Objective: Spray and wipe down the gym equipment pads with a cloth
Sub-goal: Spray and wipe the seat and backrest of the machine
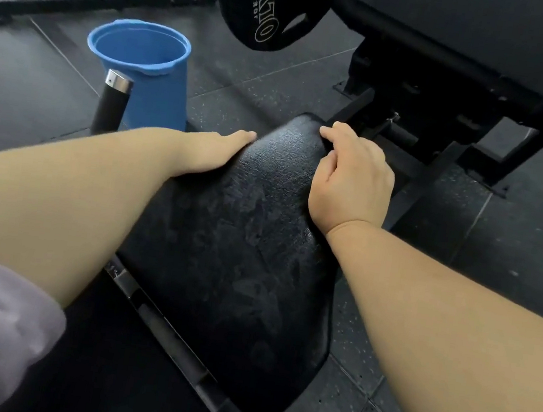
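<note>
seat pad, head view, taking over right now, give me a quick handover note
Left hand: open, fingers straight, lying flat on the left edge of the seat pad.
Right hand: fingers curled over the pad's far right edge, gripping it.
Things: a blue bucket stands on the floor, beyond the pad to the left. No cloth or spray bottle is in view.
Done: the pad shows smeary, damp-looking patches, so it seems to have been sprayed or wiped at least partly.
Left: find the cloth and spray, probably finish this pad, then do any other pads.
</note>
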{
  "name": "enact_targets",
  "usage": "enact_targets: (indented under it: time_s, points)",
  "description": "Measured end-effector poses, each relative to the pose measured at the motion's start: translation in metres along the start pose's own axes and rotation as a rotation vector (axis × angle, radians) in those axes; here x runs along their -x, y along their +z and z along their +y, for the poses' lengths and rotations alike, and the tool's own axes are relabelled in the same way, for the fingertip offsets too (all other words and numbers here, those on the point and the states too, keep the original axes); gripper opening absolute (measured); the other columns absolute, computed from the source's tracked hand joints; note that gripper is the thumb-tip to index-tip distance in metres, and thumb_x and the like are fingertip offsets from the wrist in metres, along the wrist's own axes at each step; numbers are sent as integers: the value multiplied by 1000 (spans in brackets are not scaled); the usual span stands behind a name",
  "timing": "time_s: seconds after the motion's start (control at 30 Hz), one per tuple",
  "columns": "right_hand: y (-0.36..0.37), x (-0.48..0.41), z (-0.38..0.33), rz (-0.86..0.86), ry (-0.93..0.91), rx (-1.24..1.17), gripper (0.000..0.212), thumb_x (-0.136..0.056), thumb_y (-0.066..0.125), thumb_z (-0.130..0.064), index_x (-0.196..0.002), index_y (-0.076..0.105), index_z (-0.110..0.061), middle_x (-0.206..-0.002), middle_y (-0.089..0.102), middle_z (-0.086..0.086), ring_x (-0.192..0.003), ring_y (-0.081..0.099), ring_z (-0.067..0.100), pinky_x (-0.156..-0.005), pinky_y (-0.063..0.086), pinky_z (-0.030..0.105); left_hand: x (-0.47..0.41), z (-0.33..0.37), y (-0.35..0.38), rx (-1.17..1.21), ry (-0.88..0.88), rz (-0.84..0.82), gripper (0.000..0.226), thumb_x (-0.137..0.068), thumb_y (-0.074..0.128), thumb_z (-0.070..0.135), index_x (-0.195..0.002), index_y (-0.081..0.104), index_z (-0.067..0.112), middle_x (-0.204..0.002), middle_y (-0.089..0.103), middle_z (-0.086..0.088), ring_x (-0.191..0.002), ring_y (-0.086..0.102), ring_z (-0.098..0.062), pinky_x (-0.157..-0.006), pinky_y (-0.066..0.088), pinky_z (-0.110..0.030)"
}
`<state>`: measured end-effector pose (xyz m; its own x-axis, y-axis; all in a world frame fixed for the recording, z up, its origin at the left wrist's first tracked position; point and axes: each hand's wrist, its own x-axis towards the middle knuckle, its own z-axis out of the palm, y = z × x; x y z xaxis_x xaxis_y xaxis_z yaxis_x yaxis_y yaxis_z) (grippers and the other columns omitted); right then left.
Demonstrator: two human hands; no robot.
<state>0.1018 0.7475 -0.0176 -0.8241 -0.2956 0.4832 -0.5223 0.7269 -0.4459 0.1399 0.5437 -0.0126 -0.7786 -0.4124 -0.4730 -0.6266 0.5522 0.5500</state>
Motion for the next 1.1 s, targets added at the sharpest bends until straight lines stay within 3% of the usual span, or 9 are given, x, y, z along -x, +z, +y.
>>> enact_targets:
  time_s: [0.13,0.23,0.33,0.43,0.53,0.73,0.83,0.9,1.1]
  points:
    - [0,1,1,15,2,-27,39,-92,42,-19,-125,62,-29,-133,58,-13,-121,49,16,-104,33,39,-4,-6,-1,70,-20,-66,89,-81,30,86,-143,49,24,-147,46,-4,-132,45,-29,-115,30,-45]
    - [1,0,2,28,4,-44,38,-92,44,-18,-124,63,-28,-131,60,-13,-119,50,16,-103,35,39,-10,-23,-7,114,63,-105,59,-94,41,66,-142,49,31,-148,43,10,-134,42,-11,-117,27,-34]
    - [1,1,2,39,-4,-47,38,-92,44,-18,-123,64,-27,-130,60,-13,-118,51,17,-102,35,39,-12,-56,-16,305,30,-144,20,-85,70,40,-100,58,34,-104,51,18,-86,55,9,-85,41,-11]
    - [1,0,4,27,2,-36,38,-93,43,-18,-124,62,-28,-131,59,-14,-119,50,16,-103,32,38,2,-90,-13,530,-92,-35,28,-60,71,41,-79,57,25,-89,54,14,-83,54,-3,-93,38,-20]
    - [0,0,2,11,2,-11,39,-94,42,-19,-125,61,-29,-134,57,-15,-121,48,15,-103,31,36,15,-112,-8,530,-249,114,49,-83,52,57,-109,63,16,-107,66,-6,-100,62,-24,-97,47,-36]
    - [0,0,0,7,10,-23,39,-93,41,-20,-125,61,-29,-135,57,-14,-122,49,17,-104,34,40,33,-116,-9,357,-403,49,29,-84,43,42,-74,48,15,-59,41,-5,-50,42,-19,-61,42,-24]
    - [-1,1,-1,9,8,-32,39,-93,41,-19,-124,62,-28,-134,58,-13,-121,49,18,-104,33,41,40,-119,-12,279,-414,-72,24,-77,57,27,-65,56,6,-68,67,-24,-40,51,-24,-41,42,-23]
    - [-1,1,0,11,10,-34,38,-93,42,-19,-124,62,-28,-133,58,-14,-121,49,17,-104,33,40,25,-121,-14,336,-315,131,24,-79,55,34,-89,65,15,-116,69,-19,-69,58,-25,-60,46,-29]
    - [-1,2,0,23,4,-60,37,-93,43,-16,-123,63,-26,-131,59,-13,-119,49,17,-104,32,40,52,-80,18,354,50,600,29,-95,42,23,-87,70,27,-98,67,11,-101,55,-13,-92,42,-30]
